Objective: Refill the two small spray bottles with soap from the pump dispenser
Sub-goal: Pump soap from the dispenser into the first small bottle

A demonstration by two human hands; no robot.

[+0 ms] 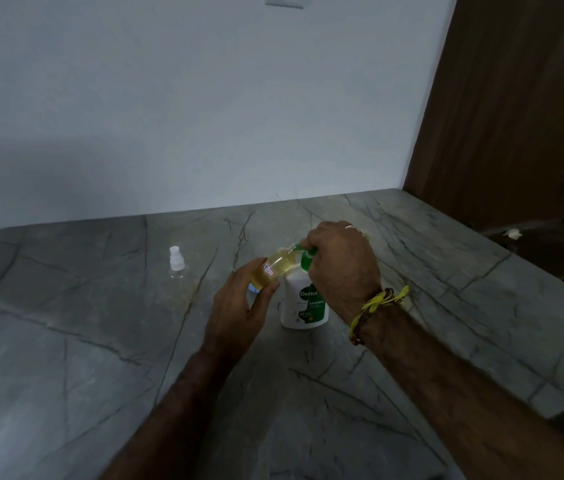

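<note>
Left hand [239, 306] tilts spray bottle [272, 268]; right hand [341, 265] presses pump dispenser [305, 303].

The surface [100, 341] looks like smooth grey stone with dark veins and a dull sheen. The small bottle [272, 268] is clear glossy plastic, yellowish inside, with a paper label. The soap dispenser [303, 306] is white matt plastic, its pump [308, 256] green. The panel [502, 116] at right looks like matt brown wood.
</note>
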